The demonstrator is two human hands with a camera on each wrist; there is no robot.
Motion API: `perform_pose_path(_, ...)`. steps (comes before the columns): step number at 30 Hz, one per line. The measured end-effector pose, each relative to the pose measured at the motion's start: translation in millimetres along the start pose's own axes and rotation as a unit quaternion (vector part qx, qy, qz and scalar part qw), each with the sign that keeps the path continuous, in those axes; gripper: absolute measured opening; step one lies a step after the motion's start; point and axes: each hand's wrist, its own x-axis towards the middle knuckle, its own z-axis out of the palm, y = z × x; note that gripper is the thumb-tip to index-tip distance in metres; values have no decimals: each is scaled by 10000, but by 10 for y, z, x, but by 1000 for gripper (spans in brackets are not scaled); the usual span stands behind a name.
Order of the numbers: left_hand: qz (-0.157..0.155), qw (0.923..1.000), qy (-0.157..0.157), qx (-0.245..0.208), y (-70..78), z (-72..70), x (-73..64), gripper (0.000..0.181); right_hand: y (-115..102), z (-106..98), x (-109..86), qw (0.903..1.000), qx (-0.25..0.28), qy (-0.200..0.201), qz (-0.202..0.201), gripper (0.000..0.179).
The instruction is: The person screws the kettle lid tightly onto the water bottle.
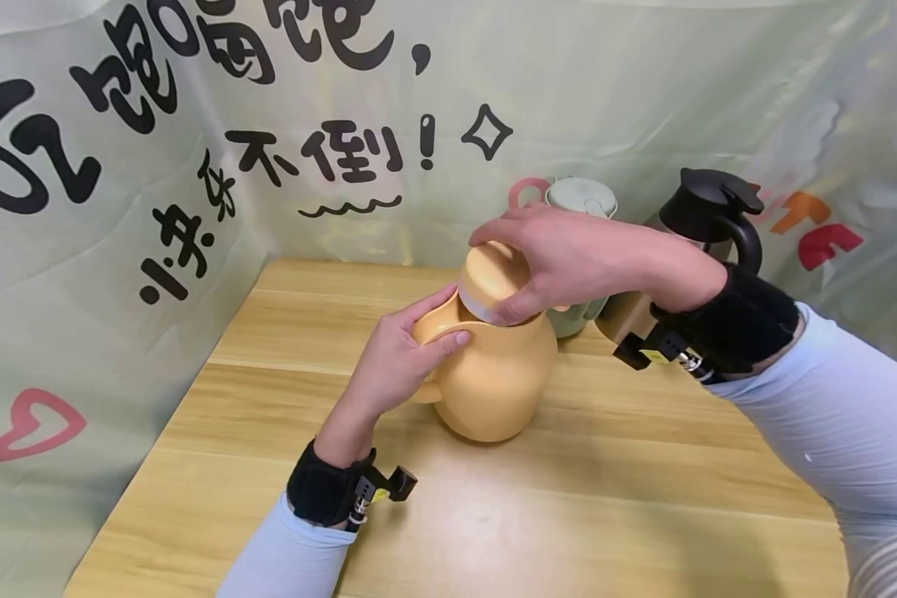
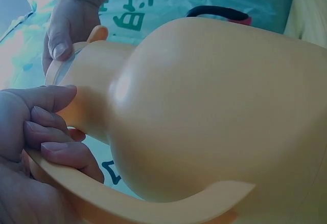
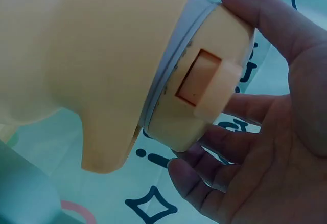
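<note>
A yellow-orange round-bellied jug (image 1: 497,378) stands upright on the wooden table. My left hand (image 1: 396,357) grips the top of its handle (image 2: 148,206), and the thumb touches the jug by the rim. With thumb and fingers, my right hand (image 1: 561,249) holds the matching round lid (image 1: 493,270) by its sides. The lid sits tilted at the jug's mouth, part of it above the rim. In the right wrist view, a grey seal (image 3: 171,65) shows between lid and jug, with a raised tab (image 3: 219,91) on the lid's side and the spout (image 3: 110,144) below.
Behind the jug stands a green pitcher with a pale lid (image 1: 579,197), partly covered by my right hand. A thermos jug with a black top (image 1: 706,195) is to its right, behind my right forearm. A printed cloth (image 1: 643,83) hangs behind the table (image 1: 269,482).
</note>
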Motion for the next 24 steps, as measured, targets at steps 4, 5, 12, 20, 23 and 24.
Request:
perform_pose_path(4, 67, 10000, 5, 49, 1, 0, 9, 60, -8, 2, 21, 9995, -255, -83, -146, 71)
perform_pose_path(5, 87, 9999, 9, 63, 2, -1, 10, 60, -8, 4, 27, 9993, -294, -111, -180, 72)
perform_pose_path(12, 88, 9999, -41, -25, 1, 1, 5, 60, -20, 52, 51, 9983, -470, -314, -146, 78)
perform_pose_path(20, 90, 9999, -62, -29, -9, 0, 16, 60, -20, 51, 44, 9974, -624, -327, -173, 81)
perform_pose_path(23, 76, 9999, -74, -40, -6, -1, 12, 61, -1, 16, 24, 9975, -456, -467, -281, 82)
perform_pose_path(24, 78, 9999, -74, -44, -5, -2, 11, 61, 5, 2, 19, 9974, -395, -504, -328, 82)
